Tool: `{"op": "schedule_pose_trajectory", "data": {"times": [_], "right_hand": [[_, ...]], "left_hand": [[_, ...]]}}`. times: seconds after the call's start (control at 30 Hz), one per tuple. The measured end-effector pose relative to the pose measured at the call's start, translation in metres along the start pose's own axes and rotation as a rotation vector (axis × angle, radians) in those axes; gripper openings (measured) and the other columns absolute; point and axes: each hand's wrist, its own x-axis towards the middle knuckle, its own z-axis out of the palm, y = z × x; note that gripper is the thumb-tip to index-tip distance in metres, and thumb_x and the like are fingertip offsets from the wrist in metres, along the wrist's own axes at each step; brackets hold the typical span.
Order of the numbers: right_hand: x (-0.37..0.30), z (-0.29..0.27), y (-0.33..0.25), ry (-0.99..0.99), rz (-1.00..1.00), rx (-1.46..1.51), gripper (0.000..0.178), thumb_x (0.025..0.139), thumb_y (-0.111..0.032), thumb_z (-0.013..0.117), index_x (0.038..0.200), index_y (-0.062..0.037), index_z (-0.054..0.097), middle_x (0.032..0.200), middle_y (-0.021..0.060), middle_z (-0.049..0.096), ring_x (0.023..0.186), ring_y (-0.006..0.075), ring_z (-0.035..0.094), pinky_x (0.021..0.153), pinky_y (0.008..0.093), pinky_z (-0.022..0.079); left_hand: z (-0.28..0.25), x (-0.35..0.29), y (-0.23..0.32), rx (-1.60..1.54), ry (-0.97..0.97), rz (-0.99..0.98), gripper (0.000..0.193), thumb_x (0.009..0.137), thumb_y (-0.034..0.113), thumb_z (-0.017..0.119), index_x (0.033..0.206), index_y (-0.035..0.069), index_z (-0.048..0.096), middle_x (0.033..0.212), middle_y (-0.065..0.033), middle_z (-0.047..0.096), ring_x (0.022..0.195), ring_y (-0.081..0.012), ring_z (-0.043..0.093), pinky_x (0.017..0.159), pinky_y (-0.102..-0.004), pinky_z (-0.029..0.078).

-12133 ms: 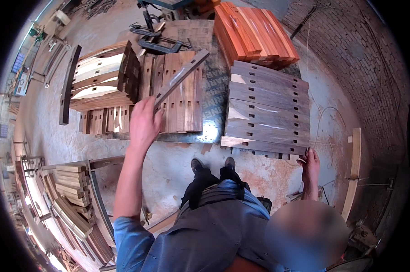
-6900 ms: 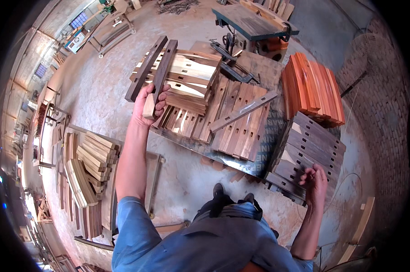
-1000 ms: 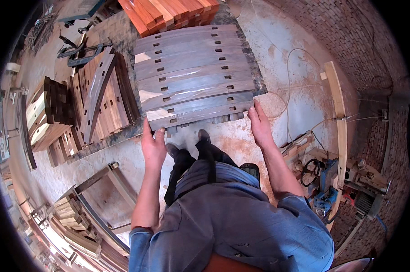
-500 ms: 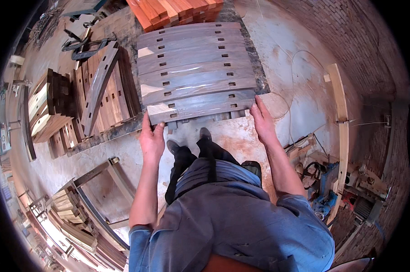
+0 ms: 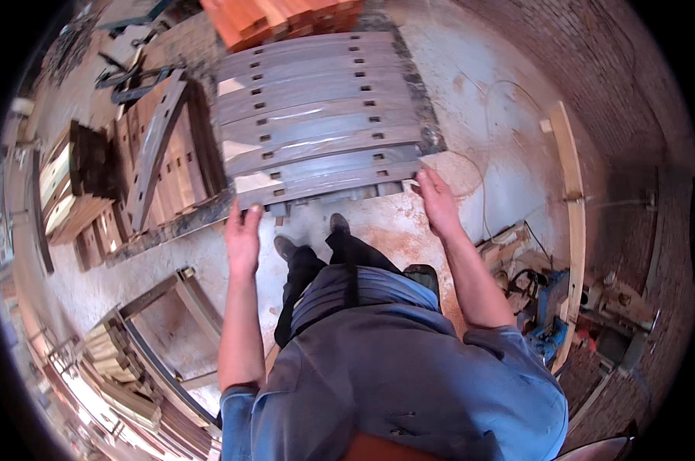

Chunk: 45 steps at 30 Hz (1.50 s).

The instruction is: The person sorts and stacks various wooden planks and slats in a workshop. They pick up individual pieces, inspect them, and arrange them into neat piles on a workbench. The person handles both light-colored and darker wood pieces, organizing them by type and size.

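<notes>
A row of greyish-brown wooden slats (image 5: 317,113), slightly curved and each with a slot near both ends, lies side by side in front of me. My left hand (image 5: 244,234) grips the left end of the nearest slat (image 5: 328,184), its thumb at the near edge and the other fingers at the end. At that slat's right end, my right hand (image 5: 440,203) has its fingers curled against the corner. The undersides of both grips are hidden.
Orange-red timber pieces (image 5: 286,19) are stacked beyond the slats. On the left stand slotted brown boards (image 5: 159,146), a clamp (image 5: 136,83) and a pale-ended wood stack (image 5: 67,184). A wooden frame (image 5: 186,296) is at lower left. An upright plank (image 5: 574,230) and machinery (image 5: 547,323) are at right.
The view has shifted, so the slats and boards appear a little farther left. My hands stay at the two ends of the nearest slat; the right fingers sit slightly lower against its corner.
</notes>
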Motion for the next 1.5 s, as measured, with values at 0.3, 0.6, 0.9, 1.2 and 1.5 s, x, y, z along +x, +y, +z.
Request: {"op": "schedule_pose_trajectory", "data": {"times": [0.3, 0.6, 0.9, 1.2, 1.5], "right_hand": [[0.004, -0.008, 0.019, 0.104, -0.069, 0.174, 0.044, 0.098, -0.036, 0.052, 0.12, 0.0009, 0.06, 0.106, 0.0065, 0.065, 0.096, 0.0135, 0.058, 0.084, 0.0291, 0.047], [0.003, -0.016, 0.029, 0.068, -0.138, 0.267, 0.036, 0.101, -0.03, 0.046, 0.121, -0.0012, 0.058, 0.11, 0.0063, 0.065, 0.099, 0.0145, 0.059, 0.086, 0.0307, 0.048], [0.01, -0.02, 0.037, 0.047, -0.188, 0.439, 0.028, 0.095, -0.02, 0.054, 0.107, 0.0028, 0.064, 0.091, 0.004, 0.066, 0.082, 0.0105, 0.058, 0.077, 0.0263, 0.047], [0.02, -0.033, 0.036, -0.046, -0.104, 0.373, 0.029, 0.094, -0.023, 0.055, 0.107, 0.0016, 0.066, 0.096, 0.0077, 0.071, 0.089, 0.013, 0.064, 0.08, 0.0281, 0.05], [0.032, -0.031, 0.029, -0.018, -0.183, 0.461, 0.038, 0.095, -0.021, 0.056, 0.121, 0.0071, 0.056, 0.113, 0.0145, 0.067, 0.105, 0.0175, 0.062, 0.092, 0.0296, 0.047]], "left_hand": [[-0.002, 0.003, -0.008, -0.202, 0.088, -0.147, 0.051, 0.095, 0.03, 0.058, 0.131, -0.004, 0.045, 0.119, -0.0122, 0.057, 0.107, -0.0213, 0.058, 0.095, -0.0363, 0.047], [0.011, -0.005, 0.022, -0.087, 0.037, -0.123, 0.05, 0.096, 0.039, 0.053, 0.127, -0.001, 0.049, 0.12, -0.0124, 0.058, 0.109, -0.0251, 0.057, 0.095, -0.0407, 0.045], [0.009, -0.002, 0.026, -0.107, -0.018, -0.182, 0.044, 0.097, 0.032, 0.049, 0.128, 0.001, 0.049, 0.123, -0.0126, 0.057, 0.112, -0.0243, 0.056, 0.098, -0.0408, 0.043], [0.013, -0.005, 0.031, -0.101, -0.027, -0.19, 0.043, 0.096, 0.036, 0.052, 0.123, 0.003, 0.053, 0.112, -0.0106, 0.061, 0.103, -0.023, 0.058, 0.093, -0.0402, 0.044], [0.011, -0.005, 0.032, -0.084, -0.002, -0.202, 0.047, 0.096, 0.036, 0.051, 0.13, 0.002, 0.049, 0.124, -0.0123, 0.059, 0.113, -0.0258, 0.057, 0.097, -0.0444, 0.042]]}}
